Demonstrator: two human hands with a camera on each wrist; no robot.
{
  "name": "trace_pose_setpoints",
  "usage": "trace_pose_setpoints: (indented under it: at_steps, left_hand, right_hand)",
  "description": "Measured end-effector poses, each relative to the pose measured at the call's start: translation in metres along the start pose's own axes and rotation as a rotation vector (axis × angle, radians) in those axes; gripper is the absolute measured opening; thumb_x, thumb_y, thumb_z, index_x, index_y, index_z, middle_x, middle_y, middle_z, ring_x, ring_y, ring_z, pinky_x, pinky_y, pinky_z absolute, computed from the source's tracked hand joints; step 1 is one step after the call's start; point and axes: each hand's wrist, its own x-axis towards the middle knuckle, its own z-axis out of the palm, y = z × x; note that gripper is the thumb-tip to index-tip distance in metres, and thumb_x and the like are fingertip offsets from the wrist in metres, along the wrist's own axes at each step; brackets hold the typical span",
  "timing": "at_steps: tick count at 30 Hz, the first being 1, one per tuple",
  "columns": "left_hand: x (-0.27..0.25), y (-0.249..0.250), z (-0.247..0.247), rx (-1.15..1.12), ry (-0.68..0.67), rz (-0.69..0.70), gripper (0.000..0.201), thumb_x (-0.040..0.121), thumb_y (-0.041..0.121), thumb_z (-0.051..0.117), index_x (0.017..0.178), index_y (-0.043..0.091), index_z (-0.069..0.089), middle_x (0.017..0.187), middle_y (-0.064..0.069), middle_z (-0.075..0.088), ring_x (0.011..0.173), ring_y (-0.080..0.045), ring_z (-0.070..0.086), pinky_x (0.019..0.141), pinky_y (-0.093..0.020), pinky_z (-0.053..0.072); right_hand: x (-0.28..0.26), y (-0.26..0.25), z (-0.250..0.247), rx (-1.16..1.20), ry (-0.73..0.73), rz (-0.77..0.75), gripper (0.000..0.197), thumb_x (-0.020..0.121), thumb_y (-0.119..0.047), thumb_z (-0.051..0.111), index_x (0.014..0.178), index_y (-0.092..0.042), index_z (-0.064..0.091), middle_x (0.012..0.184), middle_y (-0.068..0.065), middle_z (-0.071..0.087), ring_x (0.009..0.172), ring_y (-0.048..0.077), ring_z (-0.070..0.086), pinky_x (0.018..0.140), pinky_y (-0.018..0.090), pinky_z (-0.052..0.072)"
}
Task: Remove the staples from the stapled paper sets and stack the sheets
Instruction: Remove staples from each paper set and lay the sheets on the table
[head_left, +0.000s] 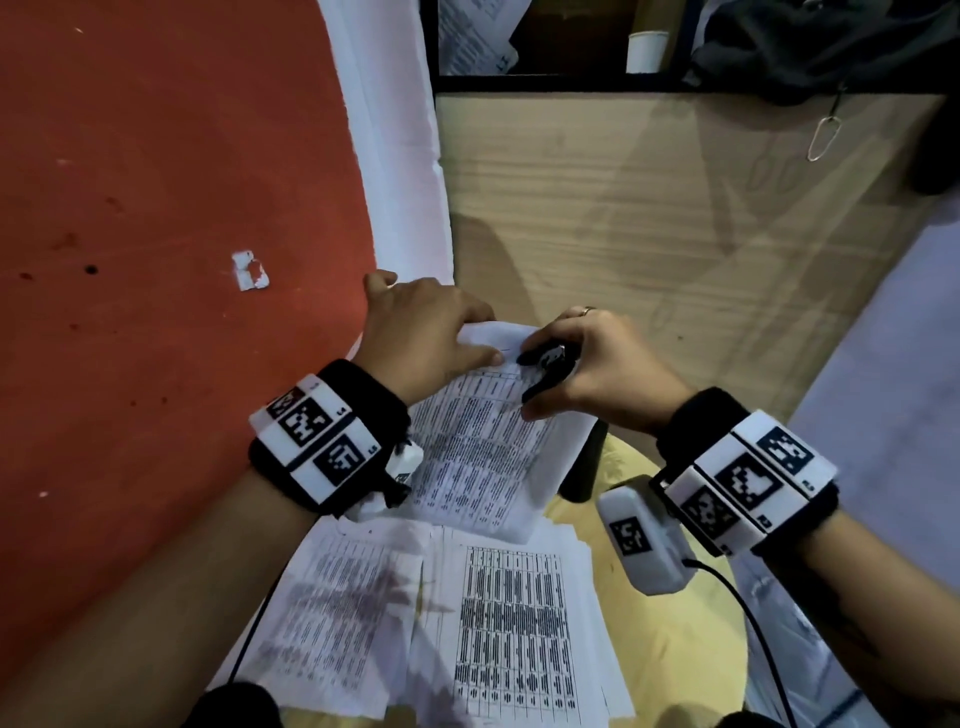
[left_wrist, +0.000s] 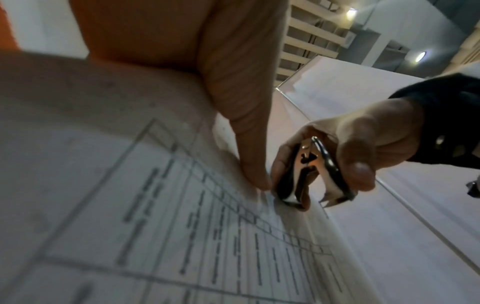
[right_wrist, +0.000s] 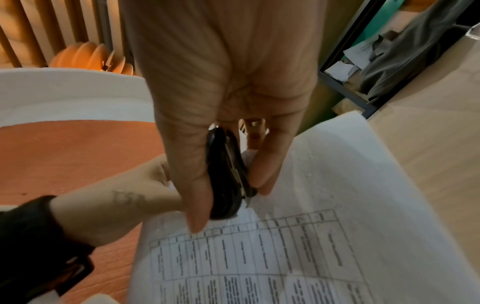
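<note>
Head view looks down from above; both wrist views sit close — all share the paper set (head_left: 483, 441) corner.

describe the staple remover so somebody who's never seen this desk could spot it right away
Start at the red table top, then drop to its near right edge, where two hands meet over a held paper set printed with tables. The staple remover is in the right hand, at the set's top corner. It is the only black, shiny-metal claw tool among white sheets.
</note>
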Motion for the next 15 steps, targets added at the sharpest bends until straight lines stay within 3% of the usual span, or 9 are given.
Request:
trace_pose_setpoints:
  at_steps: [3,5,7,9,11,13,15]
  left_hand:
    - [0.001,0.002,-0.005,-0.07,-0.058,0.031,0.026,0.08,0.053,0.063,0.091,0.031,0.071,0.059,0.011,0.046,0.085,-0.02,0.057,0.077,-0.031,0.022]
    - [0.001,-0.003,-0.006,-0.214,-0.089,0.03,0.017,0.079,0.047,0.068,0.071,0.032,0.07,0.047,0.01,0.046,0.063,-0.006,0.051,0.068,-0.028,0.024]
    - [0.001,-0.008,-0.005,-0.368,-0.12,0.034,0.031,0.074,0.046,0.072,0.048,0.037,0.057,0.044,0.016,0.048,0.047,0.003,0.043,0.056,-0.027,0.024]
    - [0.002,-0.006,-0.006,-0.503,-0.142,0.031,0.023,0.068,0.047,0.069,0.048,0.043,0.058,0.047,0.012,0.047,0.042,0.005,0.041,0.051,-0.026,0.023]
    - [0.002,-0.004,-0.006,-0.61,-0.147,0.022,0.017,0.066,0.043,0.068,0.052,0.041,0.06,0.048,0.005,0.044,0.04,0.003,0.038,0.052,-0.025,0.023]
    - [0.002,-0.003,-0.007,-0.676,-0.146,0.017,0.025,0.066,0.04,0.07,0.045,0.036,0.058,0.04,0.007,0.037,0.04,0.0,0.033,0.051,-0.025,0.022]
    - [0.002,-0.003,-0.007,-0.714,-0.146,0.001,0.028,0.065,0.044,0.071,0.043,0.033,0.057,0.041,0.009,0.035,0.043,0.0,0.031,0.05,-0.026,0.023]
  right_hand:
    - [-0.002,0.0,-0.006,-0.046,-0.015,-0.025,0.048,0.047,-0.02,0.09,0.091,-0.017,0.073,0.089,0.003,0.061,0.082,0.016,0.057,0.072,0.02,0.044]
    - [-0.004,0.002,-0.007,-0.074,0.014,-0.087,0.048,0.048,-0.019,0.09,0.092,-0.016,0.073,0.092,0.002,0.059,0.082,0.012,0.053,0.068,0.005,0.036]
    - [-0.008,0.005,-0.004,-0.043,0.128,-0.182,0.047,0.05,-0.014,0.088,0.094,-0.011,0.072,0.099,0.004,0.055,0.086,0.01,0.049,0.072,-0.001,0.032]
    - [-0.013,0.006,0.003,-0.049,0.254,-0.3,0.045,0.055,-0.014,0.081,0.098,-0.006,0.07,0.106,0.008,0.052,0.091,0.009,0.048,0.079,0.004,0.035]
    - [-0.017,0.005,0.008,-0.108,0.304,-0.393,0.043,0.06,-0.013,0.075,0.102,-0.004,0.068,0.107,0.012,0.058,0.094,0.016,0.055,0.08,0.019,0.043]
    - [-0.018,0.003,0.01,-0.165,0.351,-0.46,0.041,0.063,-0.01,0.073,0.103,-0.002,0.067,0.105,0.014,0.063,0.092,0.027,0.061,0.078,0.031,0.046]
    - [-0.016,0.002,0.011,-0.183,0.406,-0.491,0.04,0.064,-0.009,0.073,0.102,-0.001,0.067,0.103,0.014,0.064,0.09,0.031,0.062,0.076,0.035,0.047]
